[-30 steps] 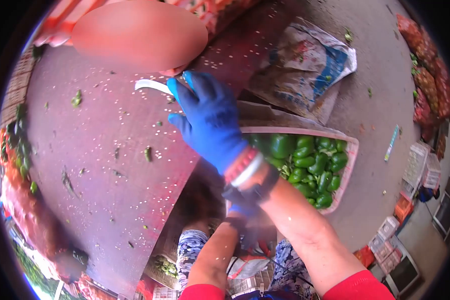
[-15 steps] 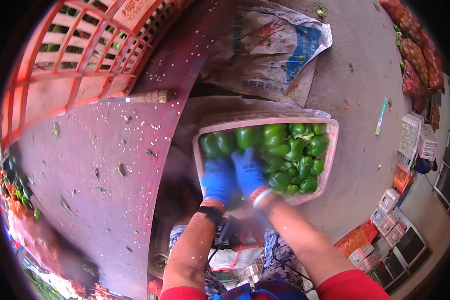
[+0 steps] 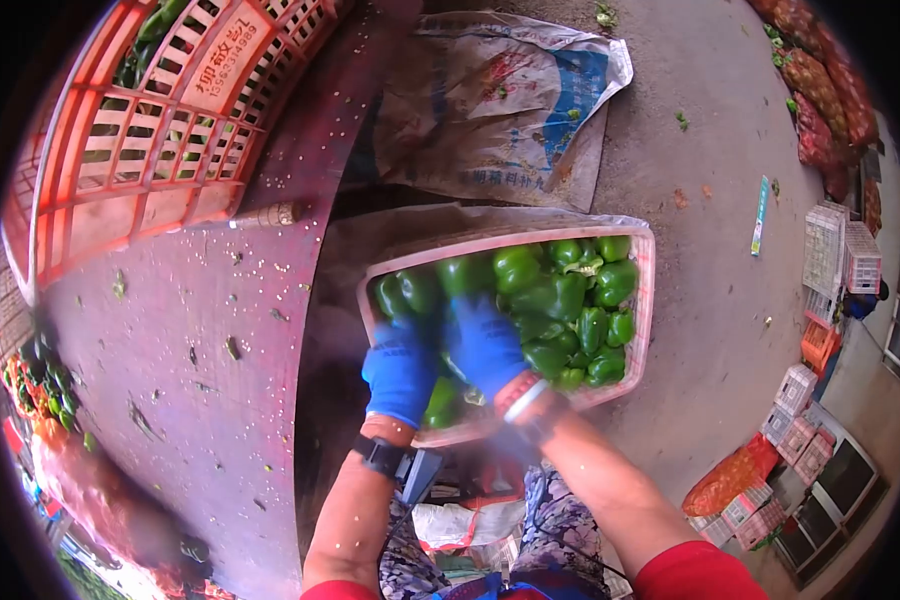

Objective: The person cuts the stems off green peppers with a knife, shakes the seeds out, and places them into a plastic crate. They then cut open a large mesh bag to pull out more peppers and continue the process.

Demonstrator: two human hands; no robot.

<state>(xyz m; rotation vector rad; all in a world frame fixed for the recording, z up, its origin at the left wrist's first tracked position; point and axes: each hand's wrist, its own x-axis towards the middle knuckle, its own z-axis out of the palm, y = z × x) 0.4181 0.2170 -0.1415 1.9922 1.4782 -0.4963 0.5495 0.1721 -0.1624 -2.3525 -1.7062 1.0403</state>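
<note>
A pale pink plastic crate point(image 3: 646, 310) full of green peppers point(image 3: 568, 296) stands in front of me, tilted slightly in view. Both of my hands wear blue gloves and are over its left half. My left hand point(image 3: 400, 372) is at the crate's left side, its fingertips blurred among the peppers. My right hand point(image 3: 484, 345) reaches onto the peppers just beside it, its fingers also smeared by motion. Whether either hand grips a pepper cannot be made out.
A red table point(image 3: 190, 320) with scattered seeds lies left, holding an orange crate point(image 3: 150, 205) and a wooden handle point(image 3: 268, 215). A printed sack point(image 3: 490, 110) lies beyond the pepper crate. Filled net sacks point(image 3: 820, 90) and stacked crates point(image 3: 825, 250) line the right.
The view has shifted, so the pepper crate and sack appear farther left. My left hand has moved apart from my right, toward the crate's left edge.
</note>
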